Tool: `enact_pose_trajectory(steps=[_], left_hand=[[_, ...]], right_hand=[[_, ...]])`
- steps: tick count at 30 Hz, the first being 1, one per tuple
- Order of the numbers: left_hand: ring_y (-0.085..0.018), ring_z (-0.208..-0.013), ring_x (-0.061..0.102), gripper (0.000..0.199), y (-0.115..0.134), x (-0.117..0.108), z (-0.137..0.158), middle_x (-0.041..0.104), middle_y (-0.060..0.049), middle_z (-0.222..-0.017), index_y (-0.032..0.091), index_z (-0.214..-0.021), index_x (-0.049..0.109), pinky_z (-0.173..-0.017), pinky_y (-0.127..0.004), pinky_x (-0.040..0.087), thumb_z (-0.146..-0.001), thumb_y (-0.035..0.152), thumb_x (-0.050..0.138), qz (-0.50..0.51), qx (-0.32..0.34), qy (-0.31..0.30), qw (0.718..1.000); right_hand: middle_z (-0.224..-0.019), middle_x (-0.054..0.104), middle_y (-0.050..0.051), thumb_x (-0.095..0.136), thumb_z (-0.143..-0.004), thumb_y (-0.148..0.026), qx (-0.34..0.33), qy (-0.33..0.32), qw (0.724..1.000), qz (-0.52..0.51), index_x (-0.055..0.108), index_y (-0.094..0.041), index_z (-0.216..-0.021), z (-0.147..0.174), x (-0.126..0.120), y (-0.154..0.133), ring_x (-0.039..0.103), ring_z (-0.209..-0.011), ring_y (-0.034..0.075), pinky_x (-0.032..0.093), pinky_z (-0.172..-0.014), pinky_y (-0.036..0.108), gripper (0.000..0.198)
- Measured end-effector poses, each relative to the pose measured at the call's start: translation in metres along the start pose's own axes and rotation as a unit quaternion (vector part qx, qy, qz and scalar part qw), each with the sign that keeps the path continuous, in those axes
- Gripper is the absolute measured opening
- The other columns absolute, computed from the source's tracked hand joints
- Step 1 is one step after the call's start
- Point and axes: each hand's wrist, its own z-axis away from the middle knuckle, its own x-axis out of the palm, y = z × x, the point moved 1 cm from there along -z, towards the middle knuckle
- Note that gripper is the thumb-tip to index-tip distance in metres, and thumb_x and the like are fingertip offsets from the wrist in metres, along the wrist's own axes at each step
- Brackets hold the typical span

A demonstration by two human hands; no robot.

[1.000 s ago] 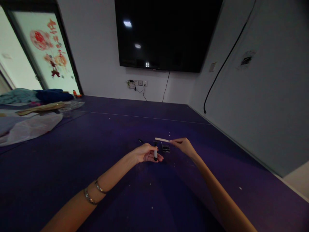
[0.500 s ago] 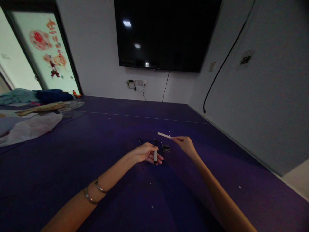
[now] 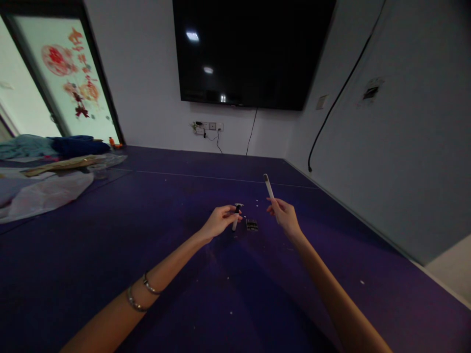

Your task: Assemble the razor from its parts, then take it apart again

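Note:
My left hand [image 3: 220,220] is closed in a pinch around a razor [image 3: 234,224], whose T-shaped head points up and whose handle is black above and white below. In my right hand [image 3: 285,215] is a slim white stick [image 3: 269,186], gripped near its lower end and tilted upward. A dark brownish patch shows at the stick's upper tip; I cannot make out its kind. Between the hands, a small black rectangular piece [image 3: 252,225] with light marks lies on the purple surface [image 3: 235,294], touched by neither hand.
Small white bits are scattered over the surface. At the far left are a clear plastic bag [image 3: 51,196], folded blue cloth [image 3: 81,145] and a small orange object [image 3: 115,143]. A black cable [image 3: 336,95] hangs on the right wall; a television [image 3: 253,54] hangs ahead.
My right hand has turned the white stick from nearly level to upright, showing its dark tip. My left hand has lifted slightly and turned, its fingers now around the razor's upper handle.

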Motion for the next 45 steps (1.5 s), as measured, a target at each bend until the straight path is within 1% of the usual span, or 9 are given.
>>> enact_pose_trajectory(steps=[3, 6, 9, 12, 19, 26, 33, 38, 45], left_hand=[[-0.020, -0.082, 0.065, 0.018, 0.002, -0.002, 0.000, 0.069, -0.010, -0.085, 0.011, -0.090, 0.060, -0.080, -0.034, 0.047, -0.077, 0.022, 0.060, -0.016, 0.021, 0.002, 1.000], [-0.020, -0.079, 0.066, 0.019, 0.003, -0.003, 0.000, 0.069, -0.010, -0.084, 0.011, -0.092, 0.060, -0.078, -0.034, 0.047, -0.077, 0.023, 0.060, -0.013, 0.021, 0.006, 1.000], [-0.020, -0.076, 0.066, 0.020, 0.002, -0.004, -0.001, 0.069, -0.010, -0.082, 0.011, -0.093, 0.060, -0.076, -0.034, 0.048, -0.078, 0.023, 0.060, -0.010, 0.010, 0.006, 1.000], [-0.020, -0.074, 0.067, 0.019, 0.000, -0.005, -0.001, 0.069, -0.009, -0.080, 0.011, -0.093, 0.059, -0.075, -0.034, 0.049, -0.078, 0.022, 0.059, -0.007, 0.001, 0.004, 1.000], [-0.019, -0.071, 0.066, 0.018, -0.001, -0.004, -0.002, 0.068, -0.008, -0.076, 0.012, -0.091, 0.059, -0.072, -0.034, 0.049, -0.077, 0.022, 0.060, 0.022, -0.006, 0.008, 1.000], [-0.020, -0.073, 0.066, 0.018, -0.001, -0.003, -0.001, 0.068, -0.008, -0.077, 0.012, -0.092, 0.059, -0.074, -0.035, 0.049, -0.077, 0.022, 0.059, 0.010, -0.011, -0.003, 1.000], [-0.021, -0.074, 0.066, 0.016, 0.001, -0.001, 0.001, 0.068, -0.009, -0.079, 0.012, -0.091, 0.059, -0.073, -0.036, 0.050, -0.078, 0.020, 0.058, 0.006, -0.023, -0.005, 1.000], [-0.020, -0.073, 0.067, 0.014, -0.005, 0.000, 0.000, 0.068, -0.009, -0.077, 0.011, -0.090, 0.058, -0.072, -0.035, 0.050, -0.078, 0.019, 0.057, 0.009, -0.029, -0.014, 0.999], [-0.019, -0.073, 0.067, 0.014, -0.016, 0.000, -0.004, 0.069, -0.008, -0.077, 0.011, -0.091, 0.057, -0.074, -0.036, 0.051, -0.079, 0.019, 0.057, 0.004, -0.033, -0.021, 0.999]], right_hand=[[-0.062, 0.063, 0.006, 0.039, -0.080, -0.052, 0.020, -0.014, 1.000, 0.011, 0.061, -0.010, -0.092, 0.007, 0.005, 0.000, 0.057, -0.052, 0.014, 0.043, -0.052, 0.023, 0.049], [-0.059, 0.064, 0.007, 0.037, -0.082, -0.046, 0.000, -0.043, 0.992, 0.122, 0.063, -0.013, -0.081, 0.017, 0.010, -0.007, 0.057, -0.050, 0.014, 0.040, -0.050, 0.022, 0.042], [-0.062, 0.066, 0.009, 0.039, -0.082, -0.041, -0.027, -0.062, 0.956, 0.286, 0.066, -0.016, -0.066, 0.028, 0.019, -0.016, 0.060, -0.056, 0.016, 0.037, -0.053, 0.023, 0.040], [-0.068, 0.069, 0.011, 0.041, -0.082, -0.038, -0.014, -0.102, 0.915, 0.391, 0.069, -0.018, -0.066, 0.041, 0.033, -0.020, 0.064, -0.065, 0.019, 0.038, -0.056, 0.024, 0.038], [-0.085, 0.069, 0.015, 0.043, -0.080, -0.034, 0.023, -0.199, 0.857, 0.474, 0.070, -0.015, -0.082, 0.068, 0.065, -0.016, 0.066, -0.077, 0.025, 0.046, -0.066, 0.030, 0.033], [-0.091, 0.068, 0.017, 0.041, -0.081, -0.029, 0.031, -0.217, 0.848, 0.483, 0.067, -0.013, -0.091, 0.078, 0.074, -0.010, 0.066, -0.082, 0.028, 0.047, -0.070, 0.036, 0.033], [-0.086, 0.068, 0.015, 0.041, -0.082, -0.036, 0.020, -0.207, 0.851, 0.482, 0.068, -0.014, -0.086, 0.078, 0.073, -0.009, 0.066, -0.078, 0.027, 0.046, -0.066, 0.032, 0.035], [-0.080, 0.069, 0.010, 0.038, -0.085, -0.043, 0.010, -0.172, 0.865, 0.471, 0.069, -0.019, -0.079, 0.054, 0.052, -0.009, 0.065, -0.076, 0.024, 0.043, -0.062, 0.028, 0.040], [-0.096, 0.063, 0.005, 0.046, -0.084, -0.029, -0.026, -0.183, 0.889, 0.419, 0.066, -0.024, -0.098, 0.020, 0.027, 0.012, 0.061, -0.086, 0.016, 0.041, -0.068, 0.022, 0.026]])
